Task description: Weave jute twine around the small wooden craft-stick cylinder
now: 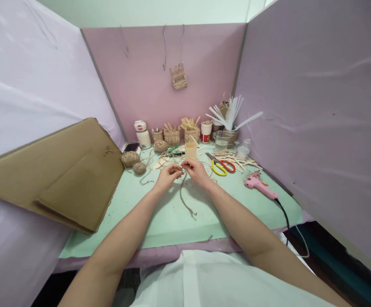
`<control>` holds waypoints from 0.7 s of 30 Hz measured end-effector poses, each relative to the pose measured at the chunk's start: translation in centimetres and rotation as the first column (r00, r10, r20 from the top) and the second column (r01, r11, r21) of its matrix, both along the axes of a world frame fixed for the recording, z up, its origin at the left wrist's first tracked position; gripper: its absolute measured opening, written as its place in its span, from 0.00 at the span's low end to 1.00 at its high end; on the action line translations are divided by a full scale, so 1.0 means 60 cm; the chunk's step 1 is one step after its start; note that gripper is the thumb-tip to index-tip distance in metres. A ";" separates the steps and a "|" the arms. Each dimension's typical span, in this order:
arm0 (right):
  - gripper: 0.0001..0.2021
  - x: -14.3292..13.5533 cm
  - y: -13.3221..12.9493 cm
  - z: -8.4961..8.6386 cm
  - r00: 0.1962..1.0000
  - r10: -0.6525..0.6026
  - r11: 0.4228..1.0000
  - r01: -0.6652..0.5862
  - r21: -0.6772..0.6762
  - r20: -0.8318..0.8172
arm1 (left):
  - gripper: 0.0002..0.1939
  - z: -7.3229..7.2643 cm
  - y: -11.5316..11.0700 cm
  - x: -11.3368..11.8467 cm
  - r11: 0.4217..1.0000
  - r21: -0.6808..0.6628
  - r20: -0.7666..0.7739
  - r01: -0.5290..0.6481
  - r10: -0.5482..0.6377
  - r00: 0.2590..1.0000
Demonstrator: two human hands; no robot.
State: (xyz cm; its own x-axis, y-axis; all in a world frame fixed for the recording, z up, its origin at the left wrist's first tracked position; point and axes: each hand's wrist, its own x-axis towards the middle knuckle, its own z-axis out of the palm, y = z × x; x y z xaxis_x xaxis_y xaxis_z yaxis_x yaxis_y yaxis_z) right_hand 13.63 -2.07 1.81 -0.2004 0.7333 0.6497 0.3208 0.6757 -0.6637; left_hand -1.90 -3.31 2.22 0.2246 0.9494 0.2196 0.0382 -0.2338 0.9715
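Right hand (pixel 197 171) pinches a length of brown twine (pixel 182 197) between thumb and fingertips, while the left hand (pixel 169 175) curls in beside it, fingers bent; whether it grips too, I cannot tell. Both meet around the middle of the pale green surface (pixel 159 232), with the twine trailing toward the front edge in a loose bend to a kinked tip. It looks light, soft and rough, likely to fray, and best pinched close to its end. Just behind the right hand stands a smooth, pale piece of flat wooden sticks (pixel 191 151). Round, fuzzy twine balls (pixel 130 159) sit toward the back left corner; metal scissors (pixel 216 161) with yellow and red handles lie right of the hands, and a glossy pink glue gun (pixel 260 187) rests near the right edge.
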 end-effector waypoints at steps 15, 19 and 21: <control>0.05 -0.007 0.006 -0.008 0.996 -0.057 0.939 0.028 -0.342 -0.075 | 0.13 -0.013 0.007 0.001 0.994 -0.090 0.083 -0.068 0.075 0.994; 0.09 -0.010 -0.007 0.003 0.998 -0.014 0.934 -0.012 -0.357 -0.068 | 0.09 -0.011 0.005 0.001 0.990 0.026 -0.001 -0.142 0.142 0.990; 0.12 -0.013 -0.011 0.005 0.998 -0.027 0.934 0.005 -0.358 -0.057 | 0.08 -0.013 0.004 0.001 0.980 0.103 -0.071 -0.172 0.180 0.981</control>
State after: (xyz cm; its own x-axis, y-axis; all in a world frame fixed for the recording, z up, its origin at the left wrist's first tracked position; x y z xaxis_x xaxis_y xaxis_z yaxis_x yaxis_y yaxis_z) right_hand 12.87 -2.72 2.08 -0.1558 0.9221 0.3542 0.2818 0.3851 -0.8788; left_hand -1.84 -3.08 1.46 0.0763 0.9511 0.2993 0.1635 -0.3080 0.9372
